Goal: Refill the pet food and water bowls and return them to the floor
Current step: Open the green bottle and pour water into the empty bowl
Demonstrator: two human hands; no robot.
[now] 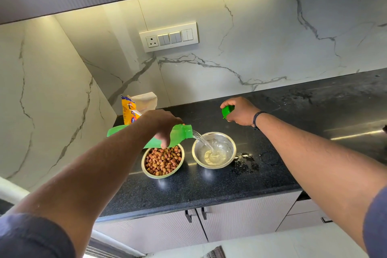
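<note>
Water streams from a green bottle [178, 135] tipped nearly level, neck pointing right, in the left hand [162, 125] clasped round it above the full food bowl [163, 161], into the steel bowl [214, 150] near the bench's front edge, while the right hand [240, 111] beyond grips the cap [227, 111].
</note>
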